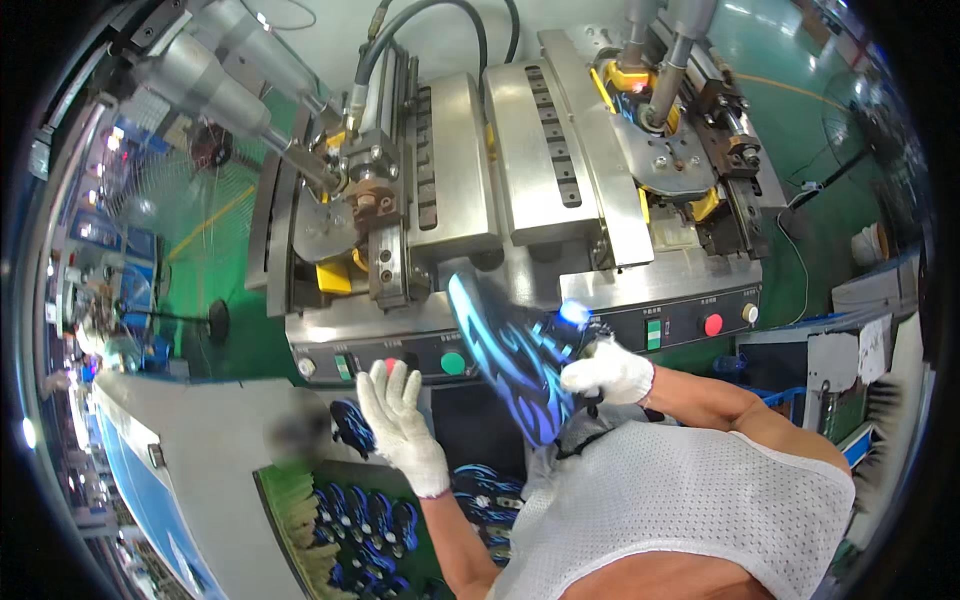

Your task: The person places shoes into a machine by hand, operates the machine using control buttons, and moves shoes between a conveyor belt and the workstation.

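In a white knit glove, my right hand [609, 371] grips a black shoe with bright blue streaks [510, 367] by its collar side. That shoe hangs slanted in front of the control panel, its narrow end pointing up and left; motion blurs it. My left hand [399, 420], gloved the same way, is raised to the left with fingers spread and nothing in its grasp. Close beside it, partly hidden by the glove, is a second black and blue shoe [352, 427]. Whether the two touch, I cannot tell.
A two-station metal shoe press [457, 172] stands ahead, with pressing rods [675, 75] over its right side. Push buttons line its front panel [420, 360]. Lower left, several similar shoes [367, 517] lie by a bristle strip [292, 510]. Floor fans [214, 319] stand around.
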`<act>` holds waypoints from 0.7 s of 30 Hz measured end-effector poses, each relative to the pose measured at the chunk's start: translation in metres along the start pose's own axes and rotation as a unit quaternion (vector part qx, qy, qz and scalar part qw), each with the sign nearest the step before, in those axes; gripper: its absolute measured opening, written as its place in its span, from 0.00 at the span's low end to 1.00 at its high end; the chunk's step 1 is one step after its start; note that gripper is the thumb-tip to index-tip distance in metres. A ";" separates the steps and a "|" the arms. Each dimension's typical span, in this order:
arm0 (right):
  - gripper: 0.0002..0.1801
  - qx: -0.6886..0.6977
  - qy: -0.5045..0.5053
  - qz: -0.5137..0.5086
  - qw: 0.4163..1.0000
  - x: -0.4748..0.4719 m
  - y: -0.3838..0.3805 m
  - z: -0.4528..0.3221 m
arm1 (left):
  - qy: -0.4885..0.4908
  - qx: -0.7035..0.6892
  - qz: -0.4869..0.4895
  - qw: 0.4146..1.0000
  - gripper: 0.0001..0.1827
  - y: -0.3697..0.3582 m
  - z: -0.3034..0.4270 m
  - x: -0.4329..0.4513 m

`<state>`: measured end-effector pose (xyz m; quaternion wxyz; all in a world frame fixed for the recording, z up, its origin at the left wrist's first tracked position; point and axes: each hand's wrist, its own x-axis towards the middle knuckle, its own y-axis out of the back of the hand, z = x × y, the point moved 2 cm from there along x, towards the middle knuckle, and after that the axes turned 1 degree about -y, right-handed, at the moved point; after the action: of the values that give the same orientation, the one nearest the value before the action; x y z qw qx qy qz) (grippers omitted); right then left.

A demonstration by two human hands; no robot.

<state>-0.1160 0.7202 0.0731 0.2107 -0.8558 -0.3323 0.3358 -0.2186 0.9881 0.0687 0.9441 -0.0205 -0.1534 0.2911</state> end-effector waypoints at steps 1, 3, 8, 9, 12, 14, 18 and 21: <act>0.17 0.001 0.038 0.013 0.999 -0.001 0.012 -0.003 | 0.023 0.025 0.024 0.999 0.38 0.003 -0.003 0.003; 0.21 0.005 0.127 0.030 0.991 -0.002 0.041 -0.006 | 0.077 0.074 0.068 0.992 0.36 0.010 -0.011 0.009; 0.37 0.154 0.202 -0.001 0.967 -0.009 0.034 -0.013 | 0.195 0.195 0.175 0.945 0.34 0.070 -0.037 -0.027; 0.38 0.158 0.186 0.042 0.969 -0.009 0.050 0.006 | 0.221 0.229 0.183 0.930 0.34 0.080 -0.043 -0.038; 0.43 0.154 0.184 0.023 0.970 -0.005 0.017 -0.004 | 0.249 0.279 0.176 0.911 0.34 0.112 -0.080 -0.081; 0.45 0.192 0.151 0.020 0.970 -0.004 0.018 0.005 | 0.274 0.434 0.106 0.852 0.35 0.124 -0.114 -0.126; 0.43 0.175 0.135 -0.014 0.975 -0.005 0.004 0.000 | 0.363 0.594 -0.050 0.716 0.35 0.125 -0.155 -0.225; 0.39 0.216 0.133 -0.003 0.967 -0.012 -0.011 -0.004 | 0.341 0.562 -0.052 0.752 0.34 0.135 -0.179 -0.259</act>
<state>-0.1244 0.7187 0.0876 0.4339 -0.8258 -0.2235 0.2826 -0.4408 0.9648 -0.1907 0.7889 0.4240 0.3689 0.2486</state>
